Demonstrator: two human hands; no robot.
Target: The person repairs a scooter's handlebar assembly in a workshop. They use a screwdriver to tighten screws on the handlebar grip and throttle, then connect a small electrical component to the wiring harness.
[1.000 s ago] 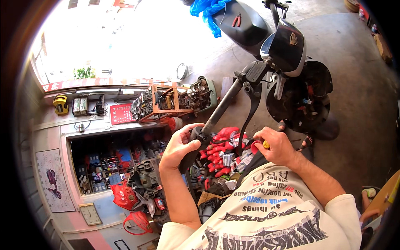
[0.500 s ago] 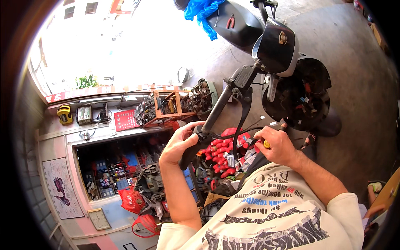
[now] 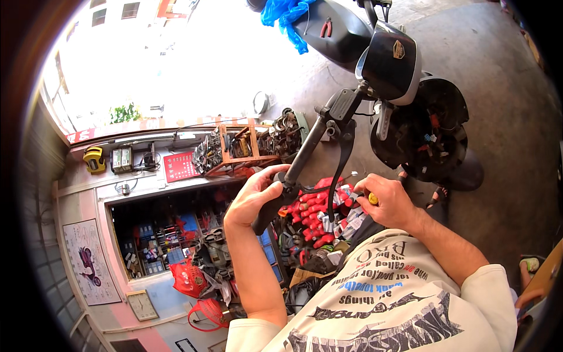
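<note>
My left hand [image 3: 253, 198] is closed round the end of a motorbike's handlebar, where a black grip [image 3: 268, 215] sits, its thumb lying across the front. A black lever [image 3: 345, 154] curves down to the right of the handlebar tube [image 3: 307, 151]. To the right, my right hand [image 3: 389, 203] is a closed fist round a small tool with a yellow handle end [image 3: 373, 199]; its working end is hidden, so I cannot tell its exact kind. A thin black cable [image 3: 316, 189] leads from the grip towards the right hand.
Beyond the bar are a black headlight cowl [image 3: 390, 64], an open round black housing with wires [image 3: 443, 105] and a dark seat [image 3: 337, 35] with red-handled pliers [image 3: 326, 27]. Red bottles [image 3: 314, 211] crowd below the hands. A wooden rack [image 3: 237, 146] holds parts at left.
My right hand has shifted slightly left, its fingers curling in more. The white connectors on the cable beside it no longer show clearly. My left hand stays on the grip.
</note>
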